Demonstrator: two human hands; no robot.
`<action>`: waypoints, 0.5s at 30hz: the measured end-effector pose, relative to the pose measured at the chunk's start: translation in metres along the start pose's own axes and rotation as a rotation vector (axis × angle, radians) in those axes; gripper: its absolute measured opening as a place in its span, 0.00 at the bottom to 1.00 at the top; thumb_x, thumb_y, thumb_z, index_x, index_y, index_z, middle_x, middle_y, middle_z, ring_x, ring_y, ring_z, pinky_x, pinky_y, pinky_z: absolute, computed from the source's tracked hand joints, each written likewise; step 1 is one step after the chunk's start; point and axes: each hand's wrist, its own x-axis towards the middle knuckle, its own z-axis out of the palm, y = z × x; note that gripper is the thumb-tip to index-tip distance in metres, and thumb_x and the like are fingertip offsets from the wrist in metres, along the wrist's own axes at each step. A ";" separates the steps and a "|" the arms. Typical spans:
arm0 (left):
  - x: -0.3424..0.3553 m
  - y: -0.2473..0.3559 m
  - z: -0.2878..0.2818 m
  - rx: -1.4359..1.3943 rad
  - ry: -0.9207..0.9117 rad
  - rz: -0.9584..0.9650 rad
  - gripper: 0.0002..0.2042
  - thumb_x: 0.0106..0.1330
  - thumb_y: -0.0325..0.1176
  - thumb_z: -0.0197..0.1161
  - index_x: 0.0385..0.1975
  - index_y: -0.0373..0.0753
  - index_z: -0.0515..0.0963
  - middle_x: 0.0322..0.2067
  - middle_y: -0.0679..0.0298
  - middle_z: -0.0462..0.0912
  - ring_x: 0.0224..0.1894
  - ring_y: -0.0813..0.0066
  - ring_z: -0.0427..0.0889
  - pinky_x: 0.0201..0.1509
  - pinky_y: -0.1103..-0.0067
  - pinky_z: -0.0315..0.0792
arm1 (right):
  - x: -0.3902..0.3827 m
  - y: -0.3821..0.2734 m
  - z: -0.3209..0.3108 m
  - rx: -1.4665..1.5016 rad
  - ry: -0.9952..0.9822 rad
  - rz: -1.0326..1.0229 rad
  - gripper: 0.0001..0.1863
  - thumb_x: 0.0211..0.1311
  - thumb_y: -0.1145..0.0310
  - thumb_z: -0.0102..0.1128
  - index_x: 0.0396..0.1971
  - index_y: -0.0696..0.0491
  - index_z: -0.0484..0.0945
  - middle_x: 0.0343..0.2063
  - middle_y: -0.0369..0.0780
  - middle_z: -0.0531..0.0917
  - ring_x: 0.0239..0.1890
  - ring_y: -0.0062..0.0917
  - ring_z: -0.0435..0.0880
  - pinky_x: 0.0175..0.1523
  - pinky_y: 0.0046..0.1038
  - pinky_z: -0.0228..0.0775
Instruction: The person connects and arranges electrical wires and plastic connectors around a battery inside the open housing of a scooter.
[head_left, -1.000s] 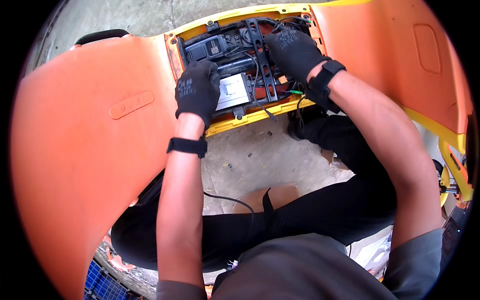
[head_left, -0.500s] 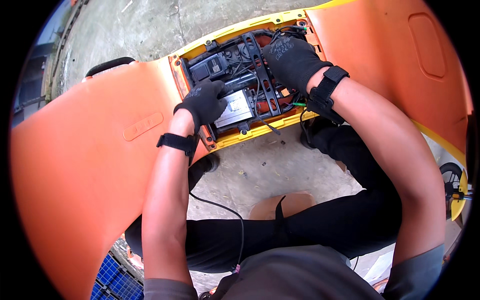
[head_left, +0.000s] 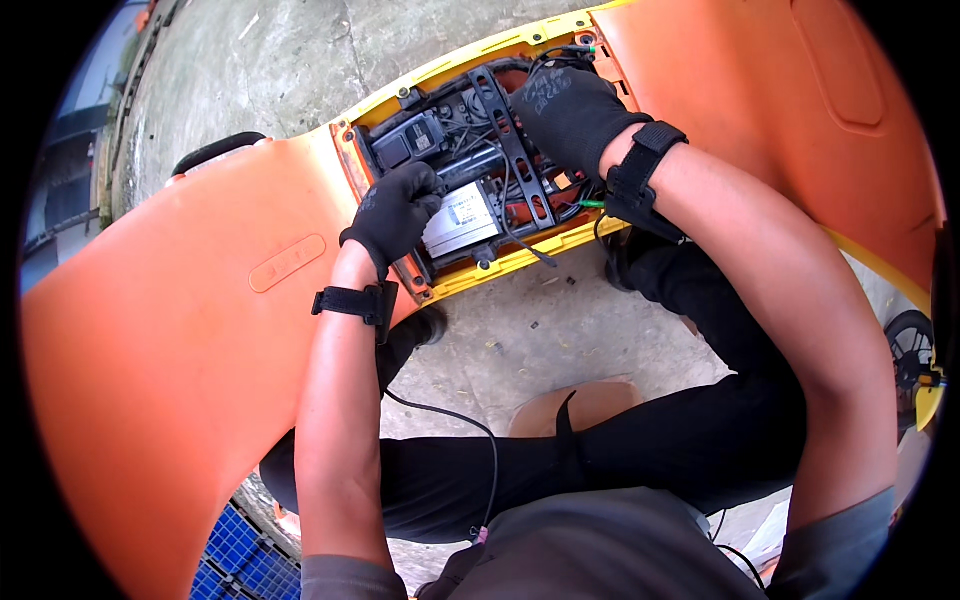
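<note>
Both hands wear black gloves and reach into an open compartment with a yellow rim [head_left: 560, 244]. My left hand [head_left: 393, 214] is at the compartment's left end, fingers curled together beside a silver finned box [head_left: 462, 214]. What those fingers may hold is too small to make out. Over the right end is my right hand [head_left: 570, 118], bent downward among black cables [head_left: 562, 52]; its fingertips are hidden. Between the hands, a black slotted bracket [head_left: 513, 145] crosses the compartment. A black module with a label [head_left: 408, 141] sits in the far left part.
Orange body panels [head_left: 170, 370] spread to the left and right of the compartment. A loose black cable end [head_left: 545, 260] hangs over the near rim. A green-tipped wire [head_left: 592, 204] shows near my right wrist. Concrete floor [head_left: 480, 340] lies below, with a blue crate [head_left: 235, 550] at lower left.
The whole view has shifted slightly. My left hand has drawn back a little from the silver box, its fingers still curled. My right hand stays over the compartment's right end.
</note>
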 end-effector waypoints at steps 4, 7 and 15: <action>0.002 -0.004 0.008 -0.024 0.064 0.017 0.06 0.60 0.23 0.65 0.35 0.35 0.76 0.30 0.57 0.80 0.36 0.65 0.79 0.42 0.73 0.74 | -0.002 -0.003 0.015 0.009 0.137 -0.008 0.09 0.59 0.68 0.59 0.33 0.50 0.87 0.32 0.41 0.88 0.36 0.35 0.89 0.36 0.39 0.80; 0.002 0.000 0.016 -0.116 0.136 -0.035 0.09 0.59 0.24 0.67 0.39 0.35 0.77 0.33 0.57 0.82 0.37 0.67 0.81 0.43 0.73 0.75 | -0.006 -0.011 0.000 -0.022 0.064 -0.010 0.08 0.57 0.69 0.59 0.31 0.50 0.87 0.30 0.41 0.88 0.34 0.34 0.88 0.33 0.38 0.78; 0.008 0.006 0.036 -0.335 0.331 0.077 0.20 0.59 0.26 0.68 0.53 0.38 0.80 0.44 0.53 0.86 0.45 0.65 0.85 0.53 0.74 0.76 | -0.005 -0.008 0.017 -0.071 0.124 -0.055 0.07 0.55 0.70 0.59 0.29 0.48 0.87 0.27 0.39 0.87 0.33 0.33 0.88 0.30 0.39 0.78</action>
